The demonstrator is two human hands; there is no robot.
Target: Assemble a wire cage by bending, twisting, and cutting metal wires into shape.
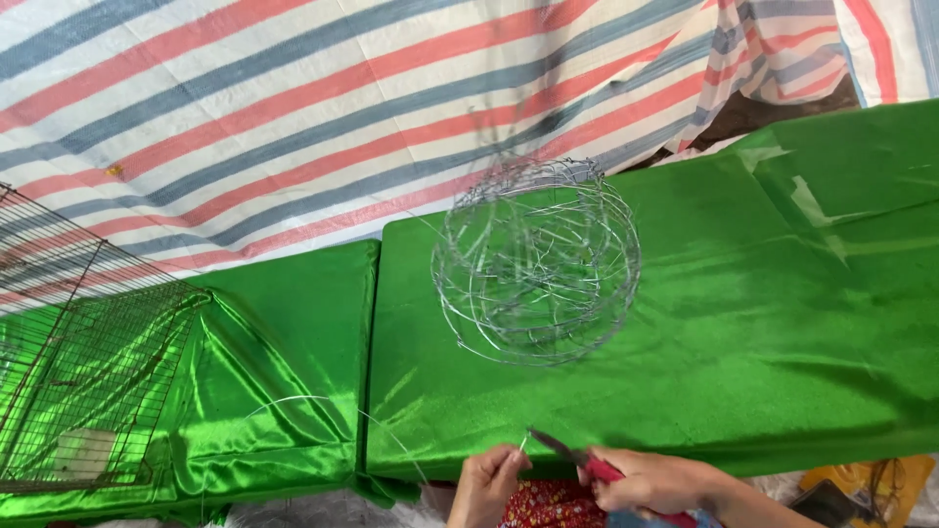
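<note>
A round ball woven of thin silver wire rests on the green satin-covered table. At the bottom edge of the head view, my left hand pinches a thin strand of wire that curves off to the left over the cloth. My right hand grips red-handled pliers, jaws pointing toward my left fingers. Both hands are below the table's front edge, apart from the wire ball.
A wire mesh cage stands at the left on a second green-covered table. A striped red, blue and white tarp covers the ground behind. A yellow object lies at the bottom right.
</note>
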